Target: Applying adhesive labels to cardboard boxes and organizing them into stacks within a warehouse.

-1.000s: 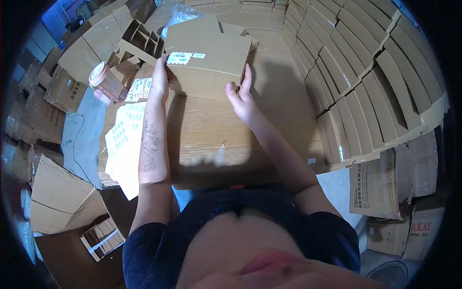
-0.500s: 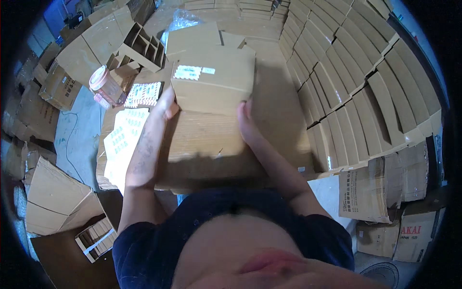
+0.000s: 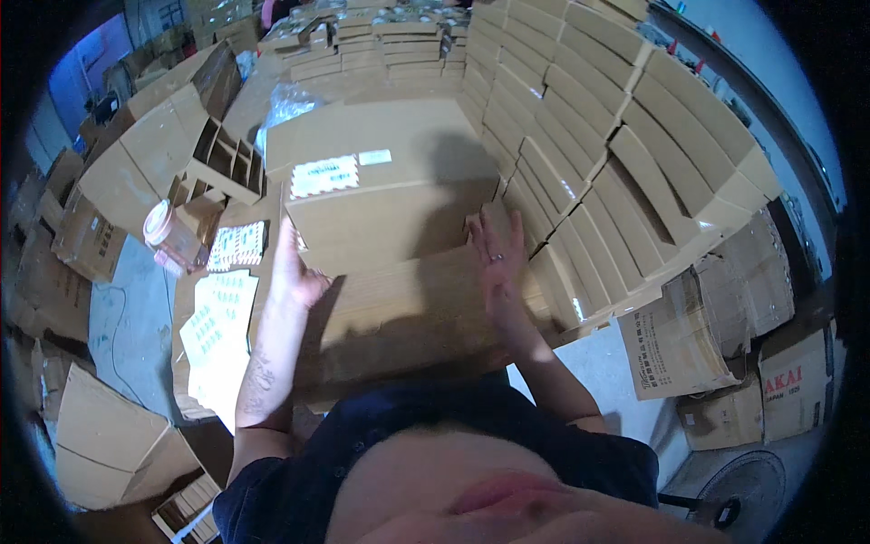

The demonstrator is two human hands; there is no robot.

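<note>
A closed brown cardboard box lies on the wooden tabletop in front of me. On its top, near the front left edge, are a striped-border label and a small white label. My left hand rests at the box's front left corner, fingers stretched along its side and thumb toward its front face. At the front right corner is my right hand, a ring on one finger and its fingers straight and apart. Whether its palm touches the box, I cannot tell.
A wall of stacked flat cartons stands close on the right. Left of the box are label sheets, a stack of striped labels, a pink-lidded cup and a cardboard divider. Clear plastic wrap lies behind.
The box now lies flat and squared, with its top covering what stuck up behind it. My right hand has shifted right and its fingers have spread. The whole view has shifted.
</note>
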